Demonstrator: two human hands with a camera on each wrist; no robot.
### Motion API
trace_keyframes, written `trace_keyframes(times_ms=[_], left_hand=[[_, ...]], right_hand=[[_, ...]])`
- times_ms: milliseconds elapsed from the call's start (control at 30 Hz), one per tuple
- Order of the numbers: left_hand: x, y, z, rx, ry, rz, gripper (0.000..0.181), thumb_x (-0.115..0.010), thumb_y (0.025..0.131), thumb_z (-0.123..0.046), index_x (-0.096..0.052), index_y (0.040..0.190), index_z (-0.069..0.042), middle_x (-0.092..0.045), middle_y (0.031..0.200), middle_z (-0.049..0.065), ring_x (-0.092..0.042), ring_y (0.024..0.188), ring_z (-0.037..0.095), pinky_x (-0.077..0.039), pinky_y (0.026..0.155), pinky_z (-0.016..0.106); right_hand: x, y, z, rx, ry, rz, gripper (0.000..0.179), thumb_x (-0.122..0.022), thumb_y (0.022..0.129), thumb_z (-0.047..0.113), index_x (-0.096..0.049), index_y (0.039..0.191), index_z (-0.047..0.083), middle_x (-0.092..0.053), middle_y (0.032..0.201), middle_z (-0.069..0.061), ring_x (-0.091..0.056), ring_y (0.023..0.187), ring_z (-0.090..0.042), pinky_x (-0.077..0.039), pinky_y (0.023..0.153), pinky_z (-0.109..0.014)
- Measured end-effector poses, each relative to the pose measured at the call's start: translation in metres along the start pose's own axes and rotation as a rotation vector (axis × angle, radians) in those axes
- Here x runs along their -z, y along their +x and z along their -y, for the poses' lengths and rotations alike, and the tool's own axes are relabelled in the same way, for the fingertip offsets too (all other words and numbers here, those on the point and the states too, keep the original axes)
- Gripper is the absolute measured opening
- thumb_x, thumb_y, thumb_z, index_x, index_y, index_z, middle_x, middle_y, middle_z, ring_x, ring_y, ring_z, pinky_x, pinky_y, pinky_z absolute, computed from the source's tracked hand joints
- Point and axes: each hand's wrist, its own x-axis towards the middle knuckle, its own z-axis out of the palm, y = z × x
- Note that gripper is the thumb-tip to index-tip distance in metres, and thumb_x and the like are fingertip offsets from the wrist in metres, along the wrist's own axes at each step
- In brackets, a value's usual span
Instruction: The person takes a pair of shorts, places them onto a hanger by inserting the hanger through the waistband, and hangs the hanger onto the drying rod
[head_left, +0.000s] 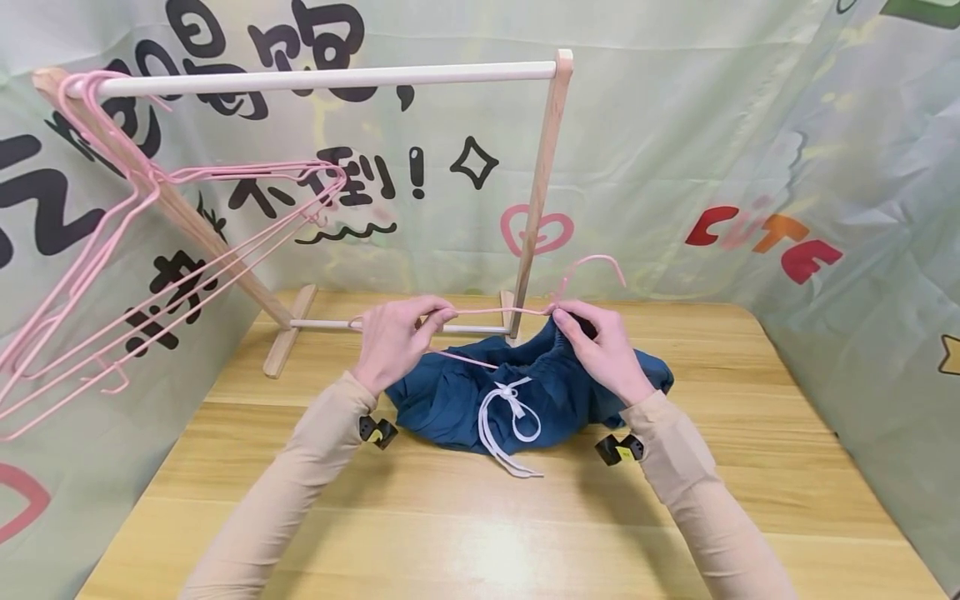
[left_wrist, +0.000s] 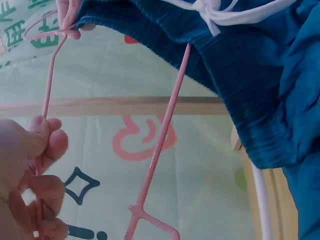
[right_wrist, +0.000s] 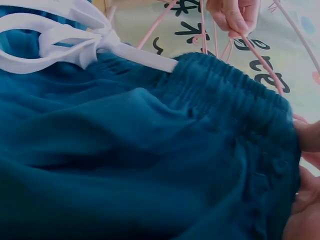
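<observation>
A pink clothes hanger [head_left: 498, 311] is gripped along its upper arm by my left hand [head_left: 393, 337], thumb against fingers. My right hand [head_left: 603, 346] pinches the waistband of blue shorts [head_left: 442, 408] beside the hanger's neck, the hook curving up above it. In the left wrist view the hanger's lower bar [left_wrist: 162, 132] runs into the waist opening. A white drawstring [head_left: 517, 406] is tied in a bow at the front of the shorts. The gathered elastic waistband [right_wrist: 225, 85] stretches toward the right fingers, and the rest of the shorts lies bunched on the table.
Behind the hands stands a wooden rack with a white top rail [head_left: 330, 79]. Several pink hangers [head_left: 150, 179] hang at its left end. A printed cloth backdrop [head_left: 652, 142] surrounds the wooden table [head_left: 450, 533] at the back and sides.
</observation>
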Motion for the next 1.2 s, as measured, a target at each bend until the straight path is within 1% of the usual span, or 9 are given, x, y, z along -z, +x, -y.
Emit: trace_keyframes(times_ms=[133, 267, 367, 433, 600, 733, 867, 1033, 1200], left_hand=[[-0.003, -0.002, -0.005, -0.021, -0.044, 0.025, 0.015, -0.065, 0.098, -0.022, -0.076, 0.106, -0.015, -0.076, 0.09, 0.001, -0.063, 0.077, 0.021, -0.045, 0.066, 0.036], [-0.007, -0.007, -0.007, -0.16, -0.125, -0.046, 0.023, -0.061, 0.098, -0.005, -0.07, 0.119, -0.008, -0.069, 0.119, 0.011, -0.056, 0.114, 0.03, -0.042, 0.1, 0.044], [-0.011, -0.015, -0.007, -0.308, -0.199, -0.082, 0.022, -0.062, 0.093, 0.002, -0.071, 0.112, -0.004, -0.068, 0.112, 0.012, -0.058, 0.11, 0.028, -0.046, 0.099, 0.038], [-0.014, -0.021, -0.004, -0.346, -0.256, -0.027, 0.018, -0.064, 0.091, 0.002, -0.073, 0.105, -0.003, -0.07, 0.106, 0.01, -0.062, 0.103, 0.025, -0.05, 0.095, 0.037], [-0.028, -0.034, 0.015, -0.102, -0.273, 0.316, 0.02, -0.062, 0.098, -0.011, -0.071, 0.116, -0.008, -0.071, 0.12, 0.008, -0.065, 0.112, 0.024, -0.05, 0.101, 0.042], [-0.042, -0.038, 0.029, 0.082, -0.21, 0.517, 0.037, -0.058, 0.102, -0.02, -0.058, 0.138, -0.012, -0.055, 0.144, 0.012, -0.044, 0.142, 0.035, -0.035, 0.117, 0.054], [-0.058, -0.034, 0.036, 0.13, -0.245, 0.589, 0.044, -0.061, 0.099, -0.016, -0.054, 0.142, -0.015, -0.047, 0.147, 0.017, -0.026, 0.148, 0.044, -0.023, 0.12, 0.064], [-0.071, -0.028, 0.04, 0.192, -0.27, 0.73, 0.045, -0.065, 0.095, -0.02, -0.057, 0.139, -0.019, -0.038, 0.154, 0.016, -0.025, 0.144, 0.044, -0.028, 0.115, 0.066], [-0.079, -0.029, 0.048, 0.18, -0.127, 0.832, 0.036, -0.071, 0.094, -0.031, -0.068, 0.125, -0.013, -0.041, 0.155, 0.016, -0.029, 0.145, 0.041, -0.034, 0.114, 0.059]], right_hand=[[-0.003, 0.0, -0.001, 0.042, 0.005, -0.073, 0.017, -0.058, 0.099, 0.0, -0.073, 0.105, -0.005, -0.074, 0.101, -0.023, -0.058, 0.091, 0.009, -0.045, 0.084, -0.006], [-0.003, 0.0, -0.005, 0.066, 0.034, -0.154, 0.015, -0.057, 0.098, -0.003, -0.072, 0.1, -0.008, -0.072, 0.095, -0.025, -0.058, 0.089, 0.01, -0.045, 0.083, -0.007], [-0.001, 0.0, -0.008, 0.067, 0.037, -0.217, 0.015, -0.056, 0.098, -0.004, -0.071, 0.097, -0.009, -0.071, 0.092, -0.025, -0.056, 0.084, 0.007, -0.043, 0.079, -0.008], [0.001, -0.001, -0.009, 0.071, 0.04, -0.255, 0.015, -0.057, 0.098, -0.003, -0.07, 0.096, -0.01, -0.07, 0.091, -0.026, -0.055, 0.081, 0.005, -0.042, 0.076, -0.009], [0.003, -0.002, -0.01, 0.082, 0.066, -0.326, 0.016, -0.056, 0.099, -0.003, -0.07, 0.095, -0.01, -0.069, 0.089, -0.022, -0.056, 0.08, 0.004, -0.043, 0.073, -0.01], [0.004, -0.003, -0.01, 0.104, 0.08, -0.356, 0.016, -0.056, 0.098, -0.005, -0.071, 0.094, -0.009, -0.07, 0.088, 0.0, -0.057, 0.079, 0.003, -0.043, 0.073, -0.011], [0.006, -0.004, -0.009, 0.128, 0.091, -0.365, 0.015, -0.056, 0.097, -0.006, -0.071, 0.094, -0.01, -0.065, 0.09, 0.018, -0.057, 0.079, 0.002, -0.042, 0.072, -0.012], [0.007, -0.005, -0.01, 0.149, 0.097, -0.38, 0.015, -0.056, 0.096, -0.008, -0.07, 0.093, -0.012, -0.065, 0.091, 0.021, -0.058, 0.081, 0.004, -0.044, 0.075, -0.011], [0.009, -0.005, -0.01, 0.154, 0.106, -0.385, 0.015, -0.055, 0.097, -0.008, -0.069, 0.093, -0.013, -0.064, 0.09, 0.024, -0.059, 0.082, 0.005, -0.044, 0.076, -0.011]])
